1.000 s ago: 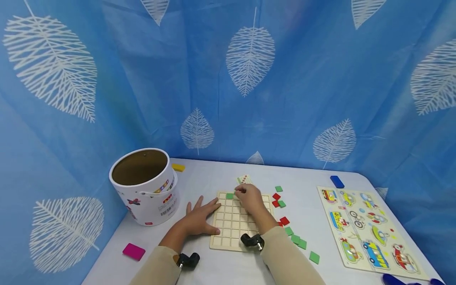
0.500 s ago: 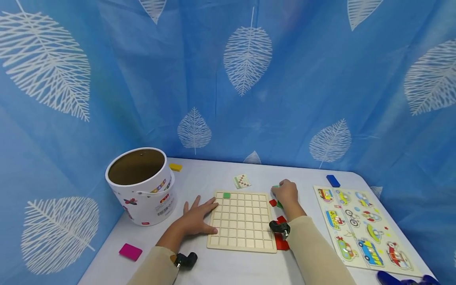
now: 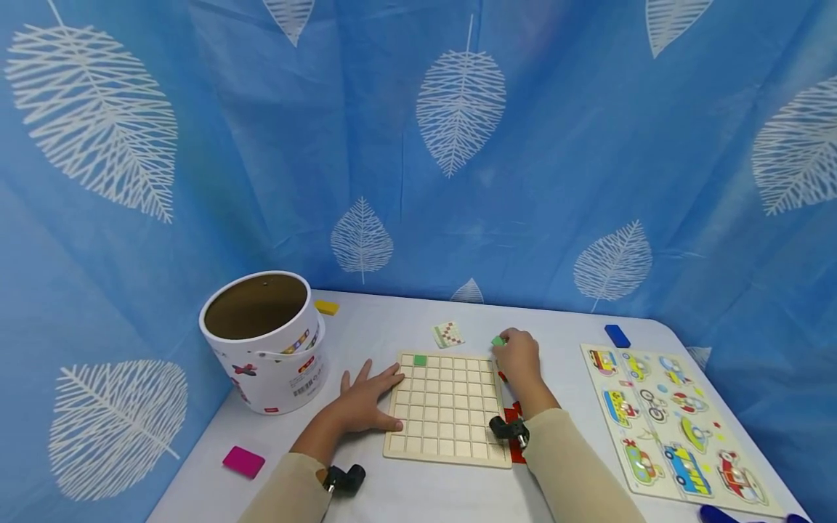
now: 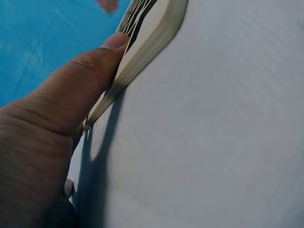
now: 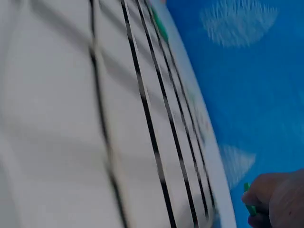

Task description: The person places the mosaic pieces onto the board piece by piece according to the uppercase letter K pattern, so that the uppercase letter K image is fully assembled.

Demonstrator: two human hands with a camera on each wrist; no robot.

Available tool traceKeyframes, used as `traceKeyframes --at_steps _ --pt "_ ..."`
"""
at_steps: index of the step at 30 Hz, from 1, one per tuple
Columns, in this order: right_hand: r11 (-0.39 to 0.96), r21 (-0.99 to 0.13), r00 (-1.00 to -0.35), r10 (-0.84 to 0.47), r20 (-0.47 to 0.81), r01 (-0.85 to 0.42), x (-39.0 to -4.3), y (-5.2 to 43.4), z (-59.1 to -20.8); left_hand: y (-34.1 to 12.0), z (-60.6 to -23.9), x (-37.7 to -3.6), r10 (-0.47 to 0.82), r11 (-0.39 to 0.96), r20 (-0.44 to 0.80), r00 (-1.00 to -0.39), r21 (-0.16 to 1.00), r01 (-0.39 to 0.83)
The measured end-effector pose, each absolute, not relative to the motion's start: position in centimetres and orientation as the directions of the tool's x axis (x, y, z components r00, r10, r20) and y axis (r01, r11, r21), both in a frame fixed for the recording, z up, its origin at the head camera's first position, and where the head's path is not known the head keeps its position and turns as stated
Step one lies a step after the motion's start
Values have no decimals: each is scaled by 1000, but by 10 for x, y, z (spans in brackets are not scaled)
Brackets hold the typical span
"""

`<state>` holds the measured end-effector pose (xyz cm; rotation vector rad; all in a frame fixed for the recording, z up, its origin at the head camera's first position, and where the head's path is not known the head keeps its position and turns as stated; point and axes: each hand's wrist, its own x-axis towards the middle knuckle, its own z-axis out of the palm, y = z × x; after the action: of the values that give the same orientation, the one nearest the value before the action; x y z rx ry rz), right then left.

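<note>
1. A pale bench [image 3: 405, 319] stands against a blue curtain [image 3: 556, 145] printed with white leaves; a white bucket [image 3: 264, 341] sits at 9 o'clock of the wooden grid board [image 3: 447, 407], a vehicle puzzle [image 3: 673, 425] at 3 o'clock.
2. The green tile [image 3: 498, 341] is small, flat and square; too small to tell which way it points.
3. The right hand [image 3: 518, 359] pinches the tile with curled fingers just off the board's far right corner; the left hand [image 3: 362, 403] lies flat, fingers spread, thumb [image 4: 90, 71] pressing the board's left edge.
</note>
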<state>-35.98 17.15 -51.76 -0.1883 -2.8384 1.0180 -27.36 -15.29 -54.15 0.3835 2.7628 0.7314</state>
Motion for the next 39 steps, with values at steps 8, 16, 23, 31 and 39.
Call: traceKeyframes --at_steps 8,16,23,31,39 --pt "643 -749 -981 -186 48 -158 -315 75 -521 -153 -544 -274 322 848 -173 -931 489 203" --pt "703 -701 -992 -121 48 -119 -310 56 -536 -151 -544 -272 319 852 -193 -928 487 192" --pt "749 -645 -988 -112 101 -151 -308 50 -538 -154 -539 -275 330 844 -189 -925 498 199" --pt "680 -715 -987 -134 93 -159 -299 73 -529 -151 -541 -276 332 845 -195 -923 496 199" --pt "707 -703 -992 122 16 76 -289 178 -511 -153 -538 -274 326 840 -188 -927 507 192"
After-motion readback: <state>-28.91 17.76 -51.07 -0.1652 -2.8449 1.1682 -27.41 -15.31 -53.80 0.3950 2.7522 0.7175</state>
